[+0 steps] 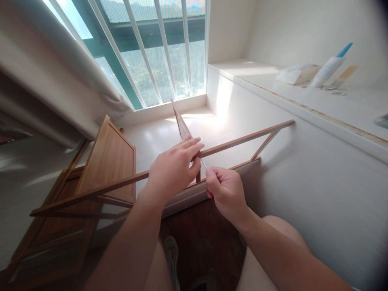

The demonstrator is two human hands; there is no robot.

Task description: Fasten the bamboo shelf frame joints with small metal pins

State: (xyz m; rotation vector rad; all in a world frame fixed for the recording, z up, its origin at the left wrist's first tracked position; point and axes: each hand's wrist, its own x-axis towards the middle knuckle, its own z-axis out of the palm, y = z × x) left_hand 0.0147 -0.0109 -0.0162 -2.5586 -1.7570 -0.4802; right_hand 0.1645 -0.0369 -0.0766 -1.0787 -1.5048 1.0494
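A long wooden frame [242, 141] with thin crossbars lies across in front of me, above a white ledge. My left hand [174, 165] is closed over its middle, where another wooden piece [181, 121] meets the long bar; the fingers lie on top and the thumb is underneath. Just below that joint, my right hand [227, 188] is closed in a fist around a thin metal hex key [203, 163]. The key's shaft points up at the underside of the joint. Its exact tip is hidden near my left thumb.
A wooden folding chair [110, 157] with a panel stands at the left, by a beige curtain [60, 64]. A barred window [157, 56] is ahead. The right-hand shelf [257, 74] holds a white tube [327, 72], a plastic packet [298, 74] and small metal parts [338, 93].
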